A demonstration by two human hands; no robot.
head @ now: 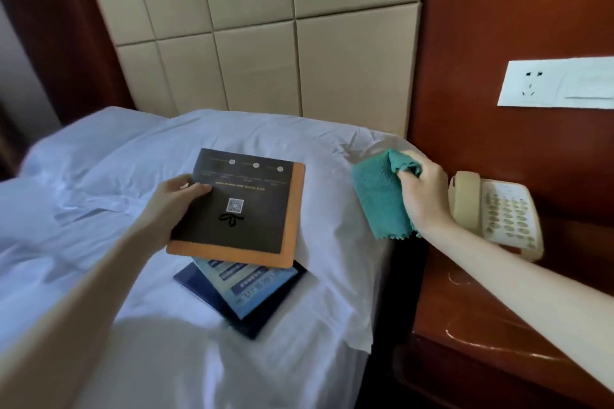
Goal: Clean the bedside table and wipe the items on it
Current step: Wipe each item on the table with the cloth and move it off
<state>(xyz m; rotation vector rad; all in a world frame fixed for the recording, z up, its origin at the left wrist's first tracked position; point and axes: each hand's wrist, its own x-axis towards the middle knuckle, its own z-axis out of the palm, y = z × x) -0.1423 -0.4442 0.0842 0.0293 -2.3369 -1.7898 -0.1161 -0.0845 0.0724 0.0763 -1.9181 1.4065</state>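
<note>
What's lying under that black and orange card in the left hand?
A light blue leaflet on a dark blue board, lying on the white bedsheet. The card, which the left hand holds, covers their far ends, so anything further beneath cannot be seen.

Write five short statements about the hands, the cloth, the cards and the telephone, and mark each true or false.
1. The right hand grips a green cloth. True.
2. A beige telephone sits on the bedside table. True.
3. The left hand holds a black and orange card over a blue card. True.
4. The green cloth lies on the telephone. False: it hangs from the right hand, beside the telephone.
5. The blue card lies on the bedside table. False: it lies on the bed.
</note>
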